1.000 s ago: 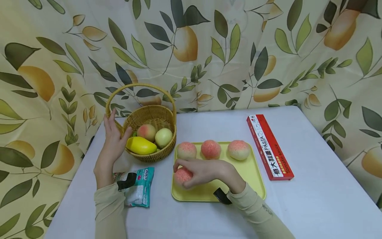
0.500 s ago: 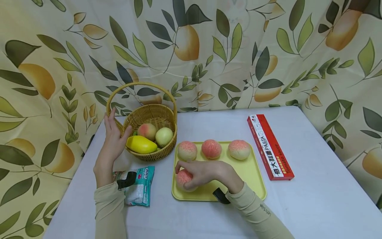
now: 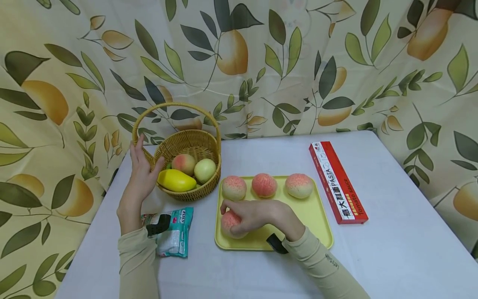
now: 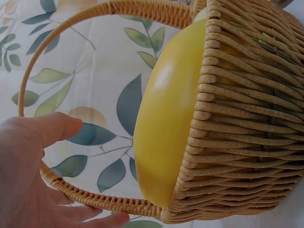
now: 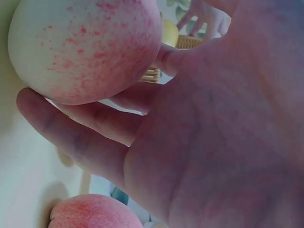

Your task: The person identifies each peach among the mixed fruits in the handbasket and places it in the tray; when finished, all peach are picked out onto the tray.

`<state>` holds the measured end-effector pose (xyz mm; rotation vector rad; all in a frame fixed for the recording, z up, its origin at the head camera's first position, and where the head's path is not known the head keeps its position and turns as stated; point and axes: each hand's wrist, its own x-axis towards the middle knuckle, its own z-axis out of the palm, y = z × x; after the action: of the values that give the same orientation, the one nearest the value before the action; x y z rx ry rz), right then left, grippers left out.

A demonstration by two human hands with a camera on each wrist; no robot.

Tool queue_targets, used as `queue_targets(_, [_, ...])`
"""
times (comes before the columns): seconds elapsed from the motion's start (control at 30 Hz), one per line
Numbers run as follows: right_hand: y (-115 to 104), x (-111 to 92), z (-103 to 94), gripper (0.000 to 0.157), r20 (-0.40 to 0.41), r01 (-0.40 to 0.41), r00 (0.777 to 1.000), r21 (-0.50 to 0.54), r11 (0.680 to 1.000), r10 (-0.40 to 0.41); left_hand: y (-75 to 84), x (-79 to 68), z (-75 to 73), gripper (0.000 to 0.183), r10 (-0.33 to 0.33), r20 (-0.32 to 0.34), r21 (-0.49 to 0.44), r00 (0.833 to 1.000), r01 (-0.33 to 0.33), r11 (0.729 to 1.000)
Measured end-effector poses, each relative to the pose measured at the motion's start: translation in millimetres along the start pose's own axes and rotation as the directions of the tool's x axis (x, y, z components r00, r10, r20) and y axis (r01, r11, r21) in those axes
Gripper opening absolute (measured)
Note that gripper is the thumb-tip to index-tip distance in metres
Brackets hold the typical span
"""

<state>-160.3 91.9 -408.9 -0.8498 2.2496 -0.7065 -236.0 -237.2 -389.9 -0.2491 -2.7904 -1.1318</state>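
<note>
My right hand (image 3: 254,216) grips a pink-speckled peach (image 3: 231,225) at the left front of the yellow tray (image 3: 298,236). In the right wrist view its fingers (image 5: 78,137) curve along the underside of this peach (image 5: 85,52). Three more peaches, a left one (image 3: 234,187), a middle one (image 3: 264,185) and a right one (image 3: 299,185), line the tray's back. My left hand (image 3: 140,178) rests against the left side of the wicker basket (image 3: 203,191), fingers extended at its handle (image 4: 61,187). Inside lie a yellow mango-like fruit (image 3: 177,181), a peach (image 3: 183,164) and a pale green round fruit (image 3: 204,170).
A teal-and-white packet (image 3: 177,234) lies partly under my left wrist. Right of the tray is a red pasta box (image 3: 337,182). All stand on a white-covered table (image 3: 396,253), with a leaf-and-fruit patterned curtain (image 3: 280,83) behind.
My right hand and the peach it grips have shifted very slightly to the right on the tray. The left hand and the basket have stayed put.
</note>
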Motion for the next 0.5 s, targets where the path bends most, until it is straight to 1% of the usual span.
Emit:
queue_targets(0.2, [-1.4, 0.4, -1.5, 0.041, 0.017, -0.003, 1.000, -0.014, 1.000, 0.004, -1.2, -0.7, -1.9, 0.088, -0.003, -0.005, -0.007, 1.000, 0.003, 1.000])
queue_targets(0.3, [-2.6, -0.5, -2.0, 0.043, 0.017, -0.007, 1.000, -0.016, 1.000, 0.007, -1.3, -0.4, -1.8, 0.088, -0.002, -0.003, -0.014, 1.000, 0.002, 1.000])
queue_targets(0.4, [-4.5, -2.6, -3.3, 0.046, -0.006, -0.003, 1.000, -0.029, 1.000, 0.003, -0.9, 0.2, -1.4, 0.088, -0.001, 0.004, -0.018, 1.000, 0.001, 1.000])
queue_targets(0.5, [-10.7, -3.4, -5.6, 0.045, -0.062, 0.033, 0.997, -0.054, 0.998, -0.036, -0.9, 0.1, -3.4, 0.089, -0.008, 0.004, -0.010, 1.000, 0.008, 1.000])
